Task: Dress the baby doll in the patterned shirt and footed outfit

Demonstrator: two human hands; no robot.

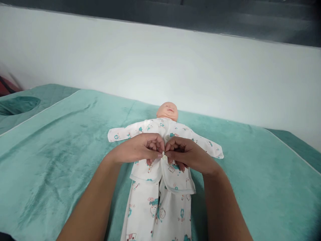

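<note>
A baby doll [167, 111] lies on its back, head at the far end, dressed in a white printed baby jacket [178, 182] and matching trousers [173, 214]. My left hand [144, 147] pinches the jacket's front edge between thumb and forefinger. Meeting it at the middle of the doll's front, my right hand [187, 154] pinches the other side of the opening. A small pale button [165, 157] shows just below my fingertips. Higher on the chest sits another button [167, 137]. Below my hands the front flaps hang apart. The fingertips hide the buttonhole.
The doll rests on a green plush cover [75, 140] with a face hole [18, 105] in the bed section at the far left. A white wall [155, 60] rises right behind the bed. Something red [8, 87] stands at the left edge.
</note>
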